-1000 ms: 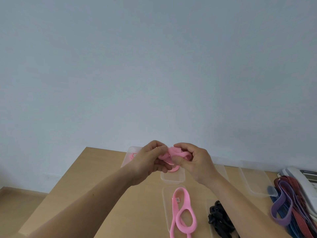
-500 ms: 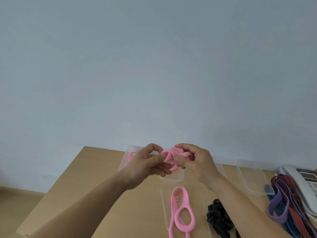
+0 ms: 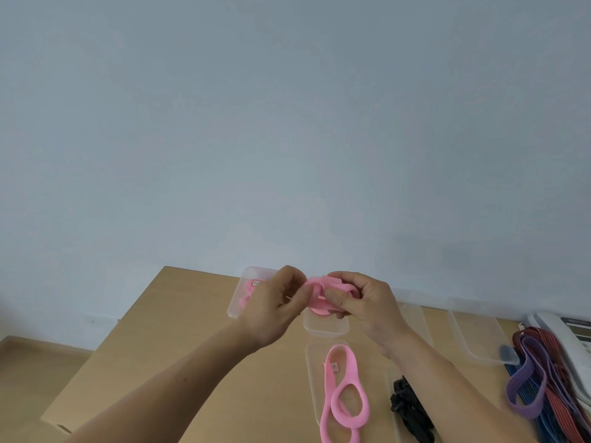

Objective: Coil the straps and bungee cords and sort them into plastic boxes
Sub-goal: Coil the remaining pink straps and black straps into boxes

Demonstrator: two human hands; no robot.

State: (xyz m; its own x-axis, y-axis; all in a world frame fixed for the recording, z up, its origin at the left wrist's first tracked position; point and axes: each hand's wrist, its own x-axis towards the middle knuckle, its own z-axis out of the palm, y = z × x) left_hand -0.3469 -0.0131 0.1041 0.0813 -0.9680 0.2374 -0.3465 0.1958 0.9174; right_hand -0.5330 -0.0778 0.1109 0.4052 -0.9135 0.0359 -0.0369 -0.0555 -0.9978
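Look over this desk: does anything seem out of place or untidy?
Two things. The loose pink elastic strap sprawls uncoiled in a figure-eight over a clear plastic tray. The purple, red and blue straps lie heaped against the white telephone, unsorted.

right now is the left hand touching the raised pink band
Touching: head view shows the left hand pinching the raised pink band, which the right hand also holds.
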